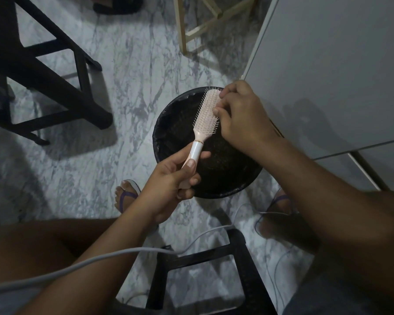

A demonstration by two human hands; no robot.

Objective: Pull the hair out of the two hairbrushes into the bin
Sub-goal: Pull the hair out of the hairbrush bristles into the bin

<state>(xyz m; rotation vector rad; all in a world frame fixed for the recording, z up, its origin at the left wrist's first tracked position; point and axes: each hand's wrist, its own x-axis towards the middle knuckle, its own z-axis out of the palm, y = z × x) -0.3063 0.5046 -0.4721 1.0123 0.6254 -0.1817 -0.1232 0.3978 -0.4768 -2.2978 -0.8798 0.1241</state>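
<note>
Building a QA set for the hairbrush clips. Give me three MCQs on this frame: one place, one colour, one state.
1. Where is the brush?
A. held above the bin
B. lying deep inside the bin
C. held far to one side of the bin

2. What colour is the brush's head?
A. black
B. pink
C. green

3. What is the left hand doing?
A. hanging open and empty
B. pressing flat on the bristles
C. gripping the handle

Answers:
1. A: the brush crosses the bin's dark opening, held up in the air.
2. B: the head and bristles are pale pink.
3. C: the fingers and thumb curl round the handle.
</note>
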